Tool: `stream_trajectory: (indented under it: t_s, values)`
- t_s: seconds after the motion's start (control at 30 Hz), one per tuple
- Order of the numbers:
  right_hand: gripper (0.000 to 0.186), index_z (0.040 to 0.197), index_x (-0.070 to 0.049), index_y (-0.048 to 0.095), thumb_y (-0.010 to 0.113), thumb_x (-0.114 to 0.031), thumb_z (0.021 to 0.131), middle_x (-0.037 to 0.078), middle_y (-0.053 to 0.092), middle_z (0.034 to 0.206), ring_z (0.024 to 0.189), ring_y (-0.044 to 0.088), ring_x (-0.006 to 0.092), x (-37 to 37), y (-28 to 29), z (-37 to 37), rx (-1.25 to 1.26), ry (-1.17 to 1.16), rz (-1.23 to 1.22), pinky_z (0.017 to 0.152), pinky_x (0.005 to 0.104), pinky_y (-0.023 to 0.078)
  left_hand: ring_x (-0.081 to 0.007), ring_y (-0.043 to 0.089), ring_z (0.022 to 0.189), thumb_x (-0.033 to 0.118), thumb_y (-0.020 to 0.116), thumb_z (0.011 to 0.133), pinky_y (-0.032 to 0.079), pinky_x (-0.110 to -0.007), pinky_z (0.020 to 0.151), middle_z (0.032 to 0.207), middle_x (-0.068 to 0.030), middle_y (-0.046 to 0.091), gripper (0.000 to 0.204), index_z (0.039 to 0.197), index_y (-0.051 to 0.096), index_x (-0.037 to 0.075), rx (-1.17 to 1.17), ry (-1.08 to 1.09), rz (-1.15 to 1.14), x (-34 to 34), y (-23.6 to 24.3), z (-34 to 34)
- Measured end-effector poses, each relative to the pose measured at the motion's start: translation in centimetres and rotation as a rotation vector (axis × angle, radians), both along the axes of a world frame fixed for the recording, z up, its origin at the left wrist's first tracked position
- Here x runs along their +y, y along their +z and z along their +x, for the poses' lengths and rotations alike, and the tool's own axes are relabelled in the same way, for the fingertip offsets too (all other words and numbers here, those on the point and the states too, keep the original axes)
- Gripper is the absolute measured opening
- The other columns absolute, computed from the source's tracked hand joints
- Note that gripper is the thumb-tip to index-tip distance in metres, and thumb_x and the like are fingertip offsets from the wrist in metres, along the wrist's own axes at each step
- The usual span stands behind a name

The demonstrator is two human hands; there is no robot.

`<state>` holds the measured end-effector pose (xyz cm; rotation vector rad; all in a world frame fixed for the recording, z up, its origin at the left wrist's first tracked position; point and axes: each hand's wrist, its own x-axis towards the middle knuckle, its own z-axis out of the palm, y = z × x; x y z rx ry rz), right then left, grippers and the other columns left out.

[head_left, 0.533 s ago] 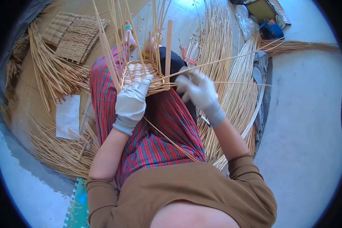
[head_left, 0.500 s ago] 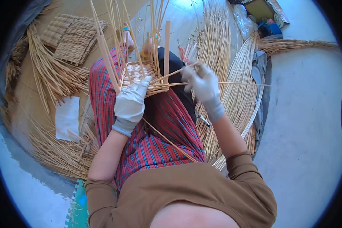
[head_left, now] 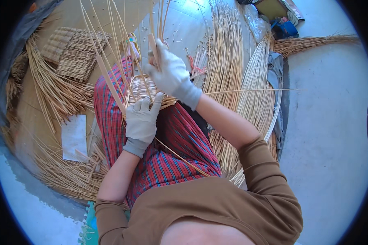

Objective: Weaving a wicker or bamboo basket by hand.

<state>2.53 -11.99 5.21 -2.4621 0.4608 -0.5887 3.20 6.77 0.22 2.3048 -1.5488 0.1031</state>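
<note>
- Left gloved hand (head_left: 141,123) grips the near edge of the woven basket (head_left: 140,88), fingers along its rim.
- Right gloved hand (head_left: 172,74) is wrapped around a pale flat stake (head_left: 153,44) at the basket's right side.
- The basket is over the plaid-covered legs (head_left: 180,157); thin reeds (head_left: 112,30) and 1 more flat slat (head_left: 109,83) rise at its left.
- 1 long strand (head_left: 249,90) extends rightward, crossing above the reed bundles (head_left: 226,57) on the floor.

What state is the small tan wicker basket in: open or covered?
Open: the small tan wicker basket shows its woven inside, with a flat tan slat rising at its left side.
</note>
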Motion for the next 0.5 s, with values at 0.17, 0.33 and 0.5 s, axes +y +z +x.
stream_trajectory:
  t_s: [0.17, 0.33, 0.5]
  values:
    - [0.098, 0.15, 0.014, 0.029, 0.078, -0.032, 0.079, 0.026, 0.063, 0.122, 0.117, 0.06, 0.0429, 2.2, 1.3, -5.4, 0.227, 0.113, -0.166, 0.105, 0.049, 0.045, -0.0277, 0.061, 0.112, 0.02, 0.063, 0.089, 0.044, -0.046, 0.094, 0.116, -0.0091, 0.063, 0.055, 0.143, 0.057, 0.015, 0.118, -0.022, -0.022, 0.1, -1.1, 0.7]
    - [0.094, 0.143, 0.008, 0.042, 0.084, -0.039, 0.072, 0.018, 0.066, 0.119, 0.12, 0.062, 0.0343, -1.0, -1.3, -10.0, 0.26, 0.297, -0.505, 0.116, 0.0544, 0.035, -0.0279, 0.062, 0.118, 0.019, 0.067, 0.088, 0.044, -0.045, 0.101, 0.12, -0.0111, 0.067, 0.057, 0.145, 0.056, 0.013, -0.064, -0.018, -0.094, 0.0, -0.7, 0.9]
    - [0.062, 0.119, -0.006, 0.056, 0.084, -0.034, 0.071, 0.016, 0.067, 0.106, 0.095, 0.066, 0.034, -2.6, 1.7, -6.0, 0.163, 0.425, -0.476, 0.084, 0.0436, 0.054, -0.0281, 0.063, 0.116, 0.022, 0.074, 0.085, 0.046, -0.044, 0.098, 0.123, -0.0114, 0.066, 0.062, 0.143, 0.057, 0.012, 0.02, 0.065, -0.193, -0.4, 0.5, 3.2]
